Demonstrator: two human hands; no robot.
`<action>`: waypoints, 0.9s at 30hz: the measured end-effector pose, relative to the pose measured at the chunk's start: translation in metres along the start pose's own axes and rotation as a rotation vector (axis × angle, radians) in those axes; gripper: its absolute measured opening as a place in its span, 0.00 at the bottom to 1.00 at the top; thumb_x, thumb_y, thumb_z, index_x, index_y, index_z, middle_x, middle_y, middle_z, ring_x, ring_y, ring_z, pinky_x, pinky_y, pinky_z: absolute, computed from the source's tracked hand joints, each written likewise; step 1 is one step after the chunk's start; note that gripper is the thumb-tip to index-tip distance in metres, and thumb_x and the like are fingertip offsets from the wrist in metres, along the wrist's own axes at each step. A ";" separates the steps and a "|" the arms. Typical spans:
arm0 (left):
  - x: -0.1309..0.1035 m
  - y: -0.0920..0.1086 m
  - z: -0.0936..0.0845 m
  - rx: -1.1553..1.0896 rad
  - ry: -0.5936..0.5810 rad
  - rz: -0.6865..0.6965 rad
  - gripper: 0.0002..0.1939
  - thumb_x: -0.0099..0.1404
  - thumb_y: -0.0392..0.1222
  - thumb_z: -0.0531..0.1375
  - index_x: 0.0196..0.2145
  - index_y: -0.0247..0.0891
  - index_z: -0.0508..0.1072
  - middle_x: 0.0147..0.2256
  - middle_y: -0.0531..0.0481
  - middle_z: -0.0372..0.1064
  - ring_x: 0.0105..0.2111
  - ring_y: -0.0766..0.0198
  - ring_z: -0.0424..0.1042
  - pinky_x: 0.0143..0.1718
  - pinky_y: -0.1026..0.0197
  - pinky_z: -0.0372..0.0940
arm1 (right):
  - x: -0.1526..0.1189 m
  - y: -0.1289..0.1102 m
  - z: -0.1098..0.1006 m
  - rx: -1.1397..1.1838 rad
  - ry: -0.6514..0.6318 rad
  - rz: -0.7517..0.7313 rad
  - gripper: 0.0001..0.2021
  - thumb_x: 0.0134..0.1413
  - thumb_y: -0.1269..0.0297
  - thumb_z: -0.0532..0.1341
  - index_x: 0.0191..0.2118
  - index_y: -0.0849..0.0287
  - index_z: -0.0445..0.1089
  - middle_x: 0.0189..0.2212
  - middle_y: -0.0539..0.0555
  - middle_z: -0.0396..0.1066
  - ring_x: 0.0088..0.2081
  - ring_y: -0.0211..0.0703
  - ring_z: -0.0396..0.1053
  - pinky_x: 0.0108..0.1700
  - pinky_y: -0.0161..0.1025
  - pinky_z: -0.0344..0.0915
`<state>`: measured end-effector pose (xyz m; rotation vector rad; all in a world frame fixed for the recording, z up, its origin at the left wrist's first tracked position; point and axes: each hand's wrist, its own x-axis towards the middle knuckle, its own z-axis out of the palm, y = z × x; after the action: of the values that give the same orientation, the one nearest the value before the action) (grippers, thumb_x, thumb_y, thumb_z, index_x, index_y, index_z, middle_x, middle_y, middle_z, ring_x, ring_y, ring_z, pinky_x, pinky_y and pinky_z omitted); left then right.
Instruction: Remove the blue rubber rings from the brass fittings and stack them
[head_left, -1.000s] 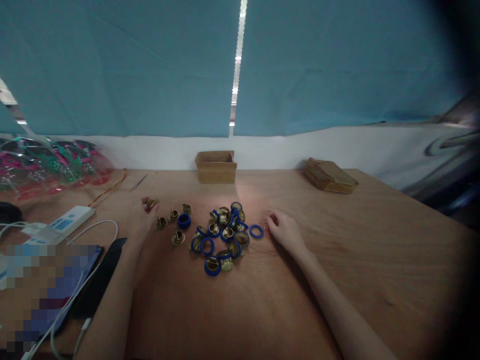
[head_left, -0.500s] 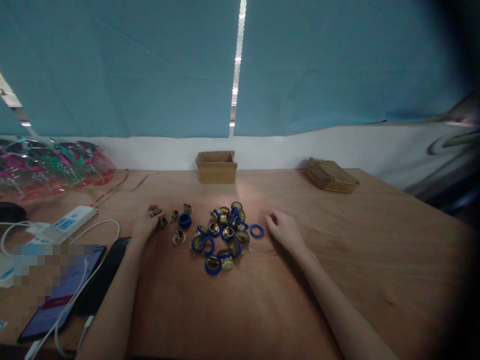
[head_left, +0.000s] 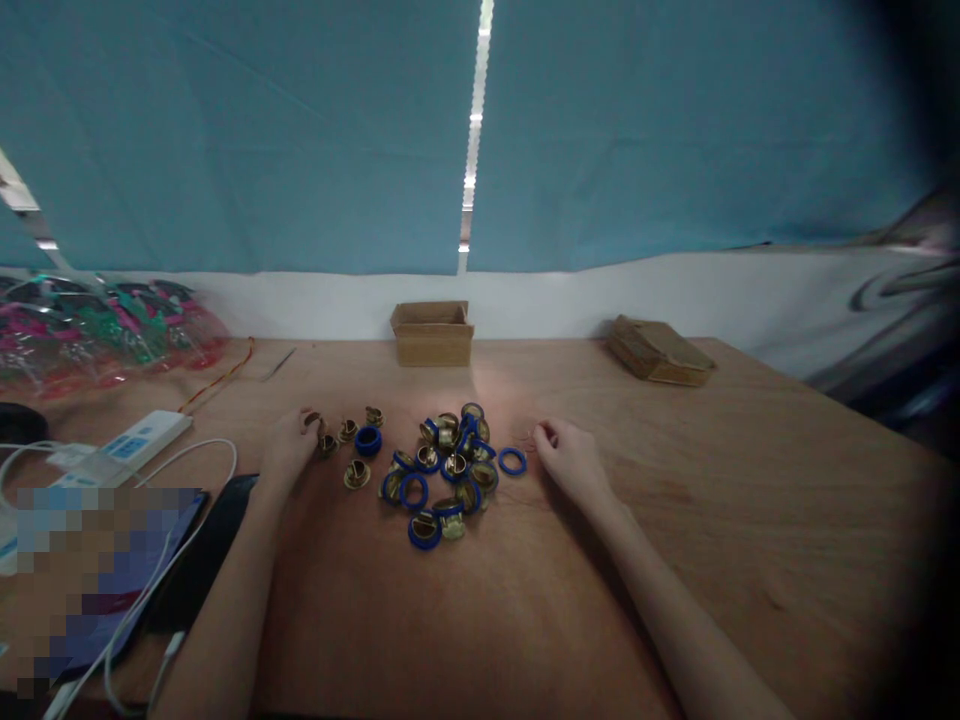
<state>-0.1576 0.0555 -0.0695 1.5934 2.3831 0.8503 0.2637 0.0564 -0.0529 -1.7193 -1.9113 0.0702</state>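
Note:
At the left of the pile, my left hand (head_left: 291,448) pinches a small brass-coloured round fitting (head_left: 313,421) in its fingertips. Beside it stand loose brass fittings (head_left: 357,474), and a short stack of blue rings (head_left: 368,441). The pile itself (head_left: 454,466) is made of several brass fittings, many with blue rings round them. My right hand (head_left: 576,460) rests on the table right of the pile, thumb and fingers drawn together. Thin reddish strands (head_left: 527,439) show at its fingertips; whether they are held is unclear. A single blue ring (head_left: 513,461) lies flat near these fingers.
An open cardboard box (head_left: 433,345) stands at the back, with another, closed-looking cardboard box (head_left: 660,352) to its right. On the left are a power strip (head_left: 150,440), white cables (head_left: 229,470), a phone (head_left: 120,600), a dark flat object (head_left: 202,560) and clear-wrapped colourful items (head_left: 112,335).
My left hand has tilted the brass fitting in its fingers and shifted slightly. My right hand stays almost in place. The pile is unchanged.

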 end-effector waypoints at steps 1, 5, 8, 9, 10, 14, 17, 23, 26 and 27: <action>-0.003 0.005 -0.003 0.027 0.042 0.006 0.20 0.62 0.43 0.54 0.50 0.33 0.69 0.41 0.36 0.72 0.41 0.49 0.72 0.41 0.53 0.64 | -0.001 -0.004 -0.002 0.009 0.008 -0.010 0.12 0.56 0.64 0.51 0.28 0.61 0.69 0.23 0.55 0.71 0.25 0.42 0.66 0.28 0.35 0.53; -0.019 0.033 -0.013 0.121 0.225 0.081 0.19 0.64 0.42 0.51 0.50 0.35 0.68 0.47 0.36 0.67 0.42 0.49 0.71 0.40 0.53 0.63 | -0.010 -0.029 -0.012 0.140 -0.093 -0.153 0.13 0.59 0.61 0.52 0.26 0.59 0.65 0.21 0.51 0.68 0.23 0.38 0.65 0.27 0.33 0.53; -0.034 0.060 -0.011 0.053 0.242 0.198 0.16 0.65 0.42 0.51 0.48 0.39 0.69 0.41 0.43 0.71 0.31 0.58 0.72 0.33 0.59 0.63 | -0.022 -0.046 -0.013 0.172 -0.267 -0.277 0.14 0.59 0.58 0.53 0.25 0.58 0.63 0.19 0.49 0.66 0.21 0.36 0.63 0.25 0.33 0.51; -0.040 0.069 -0.009 -0.007 0.223 0.239 0.15 0.65 0.42 0.52 0.47 0.39 0.70 0.38 0.45 0.72 0.30 0.60 0.72 0.32 0.60 0.63 | -0.025 -0.050 -0.012 0.149 -0.300 -0.308 0.13 0.59 0.58 0.53 0.26 0.58 0.63 0.19 0.48 0.67 0.22 0.36 0.64 0.25 0.33 0.51; -0.046 0.078 -0.006 -0.070 0.218 0.287 0.13 0.65 0.42 0.52 0.44 0.39 0.71 0.37 0.46 0.73 0.29 0.61 0.72 0.32 0.60 0.64 | -0.029 -0.054 -0.011 0.111 -0.315 -0.324 0.11 0.58 0.59 0.54 0.28 0.58 0.64 0.20 0.49 0.68 0.22 0.37 0.64 0.25 0.33 0.50; -0.074 0.103 0.007 -0.269 0.108 0.546 0.09 0.64 0.37 0.53 0.40 0.38 0.72 0.38 0.47 0.73 0.36 0.61 0.72 0.38 0.60 0.66 | -0.035 -0.060 -0.008 -0.001 -0.313 -0.321 0.08 0.58 0.62 0.54 0.30 0.58 0.64 0.23 0.51 0.70 0.24 0.39 0.66 0.26 0.34 0.49; -0.092 0.114 0.014 -0.401 -0.020 0.667 0.09 0.66 0.37 0.53 0.41 0.38 0.71 0.36 0.48 0.73 0.35 0.62 0.73 0.38 0.61 0.67 | -0.034 -0.062 -0.011 0.078 -0.264 -0.279 0.10 0.59 0.62 0.53 0.28 0.58 0.63 0.21 0.49 0.67 0.23 0.38 0.64 0.26 0.34 0.49; -0.117 0.125 0.020 -0.491 -0.140 0.821 0.18 0.63 0.40 0.58 0.51 0.38 0.65 0.45 0.44 0.71 0.43 0.59 0.72 0.47 0.56 0.67 | -0.032 -0.073 -0.019 0.505 -0.146 -0.083 0.17 0.57 0.55 0.55 0.21 0.57 0.58 0.16 0.46 0.58 0.19 0.35 0.57 0.23 0.33 0.49; -0.125 0.129 0.020 -0.503 -0.171 0.892 0.30 0.60 0.43 0.61 0.58 0.39 0.58 0.53 0.40 0.66 0.50 0.56 0.68 0.51 0.54 0.65 | -0.036 -0.081 -0.017 0.790 -0.281 0.025 0.18 0.54 0.54 0.57 0.19 0.57 0.56 0.13 0.44 0.55 0.17 0.33 0.53 0.20 0.32 0.47; -0.127 0.130 0.020 -0.503 -0.180 0.914 0.32 0.60 0.43 0.62 0.59 0.39 0.57 0.54 0.40 0.65 0.52 0.55 0.67 0.52 0.53 0.65 | -0.038 -0.083 -0.015 0.870 -0.352 0.059 0.18 0.53 0.54 0.57 0.18 0.57 0.56 0.12 0.43 0.54 0.15 0.32 0.52 0.19 0.32 0.46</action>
<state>0.0082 -0.0140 -0.0398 2.3471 1.0988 1.2233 0.1962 0.0016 -0.0209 -1.1900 -1.6569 1.1118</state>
